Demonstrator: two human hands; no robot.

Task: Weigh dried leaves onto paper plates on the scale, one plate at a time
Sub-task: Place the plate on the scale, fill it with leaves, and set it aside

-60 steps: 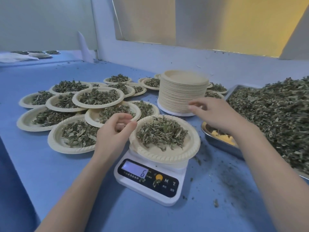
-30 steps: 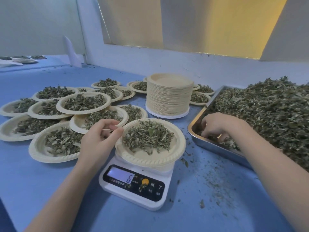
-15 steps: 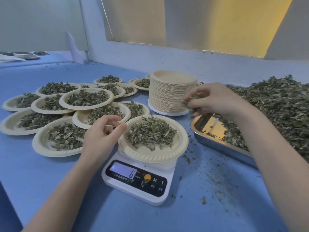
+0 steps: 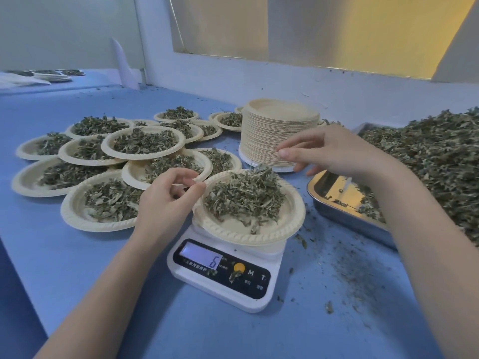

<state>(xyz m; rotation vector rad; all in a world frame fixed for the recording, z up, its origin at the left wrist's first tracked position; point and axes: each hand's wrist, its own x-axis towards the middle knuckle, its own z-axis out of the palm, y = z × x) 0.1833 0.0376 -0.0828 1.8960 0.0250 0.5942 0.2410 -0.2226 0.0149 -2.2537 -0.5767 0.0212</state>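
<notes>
Crinkle-rimmed paper plate [image 4: 261,235], shredded leaves [image 4: 245,196], perhaps brittle, white scale [image 4: 223,281]

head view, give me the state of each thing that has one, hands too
scale: on, display reads 6
plate on scale: holds a heap of leaves
left hand: thumb touching that plate's rim, fingers curled, empty
right hand: above the plate, fingers loosely spread, nothing visibly held
plate stack: upright, top plate empty
metal tray: piled with leaves, near corner bare
</notes>
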